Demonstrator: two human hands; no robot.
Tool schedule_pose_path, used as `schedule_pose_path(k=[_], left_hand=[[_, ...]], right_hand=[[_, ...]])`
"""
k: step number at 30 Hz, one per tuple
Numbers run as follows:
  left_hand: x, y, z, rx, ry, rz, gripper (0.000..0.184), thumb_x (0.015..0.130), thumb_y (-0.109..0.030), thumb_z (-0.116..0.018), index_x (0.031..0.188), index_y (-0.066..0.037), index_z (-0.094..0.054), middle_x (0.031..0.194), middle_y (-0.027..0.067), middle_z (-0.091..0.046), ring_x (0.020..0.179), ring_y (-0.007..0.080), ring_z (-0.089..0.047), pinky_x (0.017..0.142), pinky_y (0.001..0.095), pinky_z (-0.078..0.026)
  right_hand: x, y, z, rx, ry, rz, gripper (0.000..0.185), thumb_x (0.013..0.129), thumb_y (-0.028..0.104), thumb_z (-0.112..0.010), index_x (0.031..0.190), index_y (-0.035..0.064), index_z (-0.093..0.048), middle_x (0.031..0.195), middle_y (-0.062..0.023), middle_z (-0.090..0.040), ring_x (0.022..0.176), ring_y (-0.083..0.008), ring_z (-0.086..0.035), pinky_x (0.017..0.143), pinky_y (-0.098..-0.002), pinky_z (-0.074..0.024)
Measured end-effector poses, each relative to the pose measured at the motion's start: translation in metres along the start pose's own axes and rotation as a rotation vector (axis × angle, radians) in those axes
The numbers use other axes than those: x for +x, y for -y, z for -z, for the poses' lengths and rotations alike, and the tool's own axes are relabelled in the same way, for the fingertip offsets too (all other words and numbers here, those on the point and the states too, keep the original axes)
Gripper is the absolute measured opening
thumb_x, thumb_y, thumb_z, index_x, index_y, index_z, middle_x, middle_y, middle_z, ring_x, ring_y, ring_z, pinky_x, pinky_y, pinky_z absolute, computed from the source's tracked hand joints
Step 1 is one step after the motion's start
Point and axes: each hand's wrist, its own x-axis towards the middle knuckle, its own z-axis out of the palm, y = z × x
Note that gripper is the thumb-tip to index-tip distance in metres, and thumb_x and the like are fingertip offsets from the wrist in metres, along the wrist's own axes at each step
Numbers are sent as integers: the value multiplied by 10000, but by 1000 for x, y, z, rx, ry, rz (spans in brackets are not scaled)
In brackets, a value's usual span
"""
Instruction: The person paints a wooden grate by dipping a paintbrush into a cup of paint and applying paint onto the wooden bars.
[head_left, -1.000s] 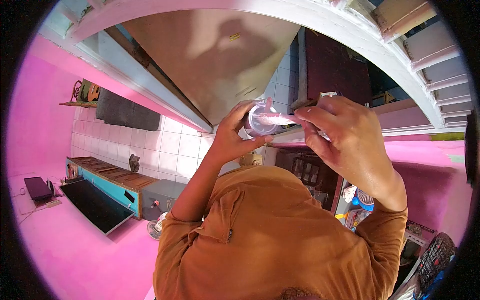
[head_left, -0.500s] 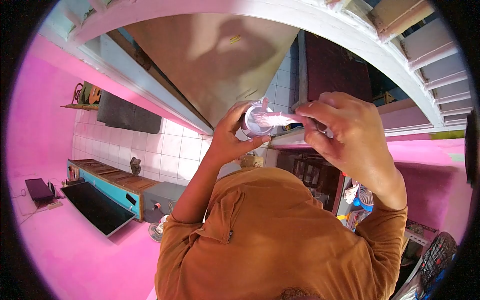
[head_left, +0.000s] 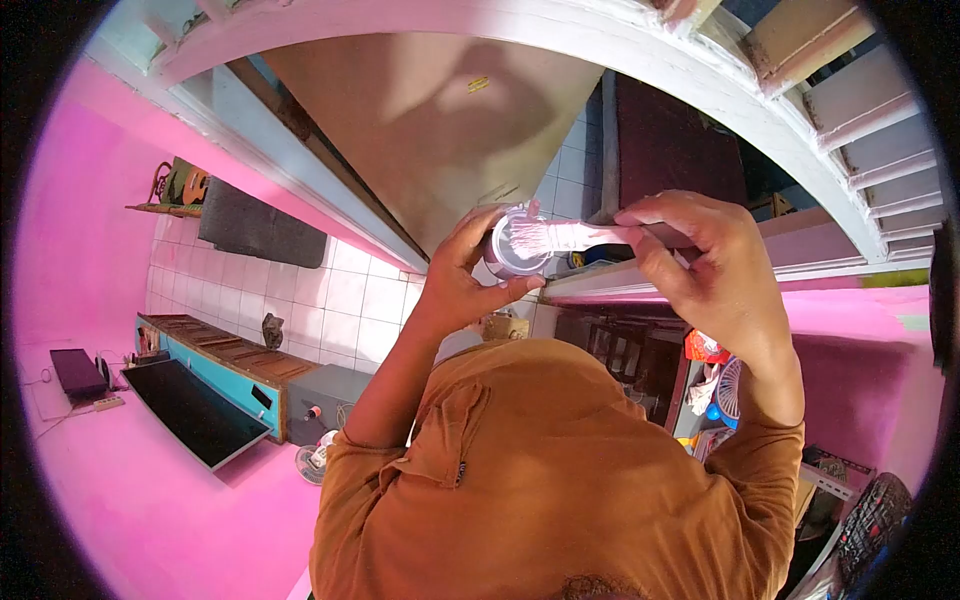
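A brush (head_left: 572,236) is pinched by the right hand (head_left: 722,270), its pale-coated bristles held at the mouth of a cup (head_left: 496,262) clasped in the left hand (head_left: 455,275); a steady cup appears called for.

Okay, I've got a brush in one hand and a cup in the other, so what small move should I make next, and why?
I'd probably draw the brush lightly against the rim of the cup: its bristles look coated in something pale pink and sit at the cup's mouth, while your left hand grips the cup and your right hand holds the handle.
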Motion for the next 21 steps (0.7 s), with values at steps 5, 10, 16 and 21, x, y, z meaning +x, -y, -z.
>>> schedule_pose_path(k=[5,10,16,21], left_hand=[[-2,-10,5,-4,-9,-11,766,762,-69,-868,1419,26,-485,1418,127,-510,1334,226,-503,1120,368,-418],[-1,-34,1,-18,-93,13,761,721,-106,-895,1363,36,-514,1307,127,-596,1245,217,-566,1077,370,-430],[-7,-44,2,-3,-138,21,729,733,-96,-873,1358,37,-521,1289,125,-595,1232,218,-571,1080,373,-430],[-14,-45,8,39,-141,-30,714,770,-77,-863,1386,7,-512,1336,101,-539,1269,216,-547,1085,354,-445]], right_hand=[[-9,-14,-2,298,-10,-167,166,916,71,-682,1052,-22,-698,949,-142,-742,861,-168,-706,758,-305,-540],[-12,-18,0,354,32,-206,174,936,76,-685,1072,-33,-691,973,-121,-743,933,-114,-672,830,-271,-518],[-13,-11,-1,484,75,-236,186,934,85,-717,1078,-30,-689,980,-89,-735,945,-99,-652,845,-263,-510],[-10,-2,5,571,116,-268,210,932,123,-742,1077,-19,-691,974,-78,-729,928,-90,-645,836,-265,-514]])
